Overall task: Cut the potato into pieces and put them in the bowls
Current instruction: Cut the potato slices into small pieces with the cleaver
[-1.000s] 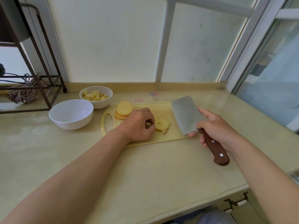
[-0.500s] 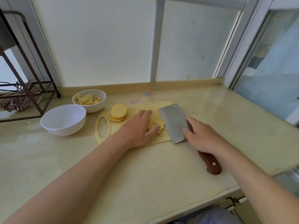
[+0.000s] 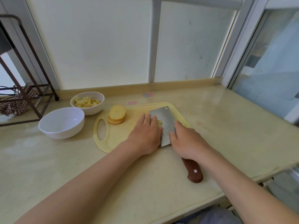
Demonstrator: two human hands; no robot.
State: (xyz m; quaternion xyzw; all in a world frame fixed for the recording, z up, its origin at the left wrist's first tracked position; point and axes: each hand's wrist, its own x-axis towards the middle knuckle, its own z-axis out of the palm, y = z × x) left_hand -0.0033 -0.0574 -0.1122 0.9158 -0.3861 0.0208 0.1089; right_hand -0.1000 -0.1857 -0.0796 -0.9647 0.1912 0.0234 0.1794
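Far left of the yellow cutting board (image 3: pixel 116 141): brown metal rack (image 3: pixel 33 94), standing on the beige countertop (image 3: pixel 113 183); checked cloth (image 3: pixel 14 105) bunched beneath its lower rail.

Left of the board, apart from its oval handle slot: large white bowl (image 3: pixel 61 122), upright, empty.

Behind the board's rear left corner, just beside it: smaller white bowl (image 3: pixel 93 109), upright, close to the large bowl, contact between the two not discernible. Contents: pale yellow potato chunks (image 3: pixel 86 101), heaped loosely to about half its depth.

On the board, rear left, near the handle slot: stack of round potato slices (image 3: pixel 116 116), several high, top slice slightly tilted.

On the board, centre: left hand (image 3: pixel 145 135), palm down, fingers straight and held together, laid flat over the cut potato (image 3: pixel 159 122); only a small yellow bit of that potato visible, wedged between fingers and blade, the remainder hidden.

On the board, right of centre: steel cleaver (image 3: pixel 163 123), flat side showing and leaning, hanging hole at the far corner, cutting edge hidden behind the left hand; brown wooden handle with a pale rivet past the board's near edge, over the countertop.

At the board's near right corner: right hand (image 3: pixel 189 141), curled round the cleaver where handle meets blade, forefinger stretched along the blade's flat.
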